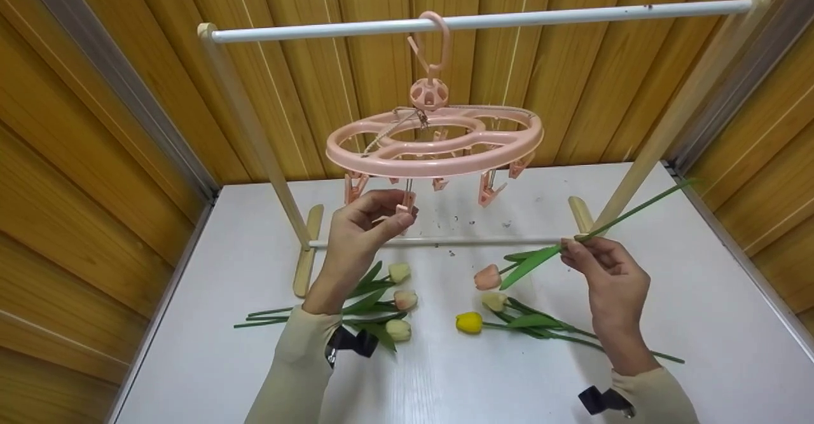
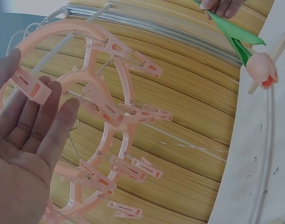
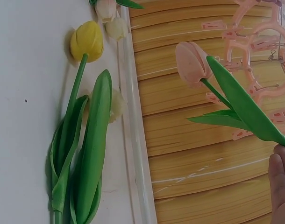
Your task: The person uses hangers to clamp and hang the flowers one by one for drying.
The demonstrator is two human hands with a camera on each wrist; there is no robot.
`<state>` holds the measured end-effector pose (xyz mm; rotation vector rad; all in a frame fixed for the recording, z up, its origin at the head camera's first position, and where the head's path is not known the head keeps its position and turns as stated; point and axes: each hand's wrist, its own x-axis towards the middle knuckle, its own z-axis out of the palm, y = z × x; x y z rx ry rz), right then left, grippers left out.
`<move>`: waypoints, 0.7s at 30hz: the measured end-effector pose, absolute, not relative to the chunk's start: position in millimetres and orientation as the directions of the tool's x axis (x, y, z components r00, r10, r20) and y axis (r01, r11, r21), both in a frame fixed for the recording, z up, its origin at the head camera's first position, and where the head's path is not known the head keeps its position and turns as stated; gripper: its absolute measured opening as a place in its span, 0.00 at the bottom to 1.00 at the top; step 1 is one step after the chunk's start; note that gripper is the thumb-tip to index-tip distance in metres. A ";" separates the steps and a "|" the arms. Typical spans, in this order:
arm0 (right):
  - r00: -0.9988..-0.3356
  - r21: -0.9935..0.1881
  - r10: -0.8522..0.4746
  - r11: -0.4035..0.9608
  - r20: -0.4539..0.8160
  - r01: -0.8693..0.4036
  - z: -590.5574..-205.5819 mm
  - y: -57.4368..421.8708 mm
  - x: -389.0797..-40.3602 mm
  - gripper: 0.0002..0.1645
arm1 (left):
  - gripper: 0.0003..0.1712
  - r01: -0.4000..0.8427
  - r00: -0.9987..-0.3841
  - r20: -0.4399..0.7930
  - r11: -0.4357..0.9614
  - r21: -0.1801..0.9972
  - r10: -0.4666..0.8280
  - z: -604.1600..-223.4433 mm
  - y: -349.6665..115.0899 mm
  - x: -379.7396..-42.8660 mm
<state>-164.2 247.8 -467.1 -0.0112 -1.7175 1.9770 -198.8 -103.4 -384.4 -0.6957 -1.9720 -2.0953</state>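
A pink round clip hanger [image 1: 434, 168] hangs by its hook from a white bar, with several clothespins dangling below its ring. My left hand [image 1: 365, 230] holds one front clothespin [image 1: 407, 203] between thumb and fingers; in the left wrist view this clothespin [image 2: 31, 86] lies between thumb and fingertips. My right hand [image 1: 613, 284] pinches the green stem of a pink tulip [image 1: 488, 277], right of the hanger and lower than its ring. The tulip's head points left and its stem end up to the right. In the right wrist view, the pink tulip [image 3: 194, 63] appears beyond the fingertips.
On the white table [image 1: 432, 386], several pale tulips [image 1: 399, 330] lie at left, partly behind my left forearm. A yellow tulip [image 1: 469, 323] and a cream tulip [image 1: 494, 301] lie at right. A rack with wooden posts [image 1: 683, 112] carries the white bar [image 1: 559, 18]; wood-look panels stand behind.
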 end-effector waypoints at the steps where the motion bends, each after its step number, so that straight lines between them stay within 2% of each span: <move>1: -0.868 -0.926 0.377 -0.065 0.323 -0.373 -466.6 246.5 -163.8 0.14 | 0.17 0.437 -0.874 0.448 -0.100 0.894 0.186 -384.2 -103.4 -198.9; 9: -0.876 -0.910 0.333 -0.103 0.349 -0.402 -461.3 232.2 -162.5 0.13 | 0.16 0.433 -0.874 0.446 -0.111 0.895 0.193 -382.6 -103.1 -200.2; 21: -0.883 -0.911 0.284 -0.066 0.373 -0.406 -454.5 203.1 -160.2 0.11 | 0.14 0.471 -0.861 0.487 -0.130 0.873 0.145 -381.0 -101.9 -201.4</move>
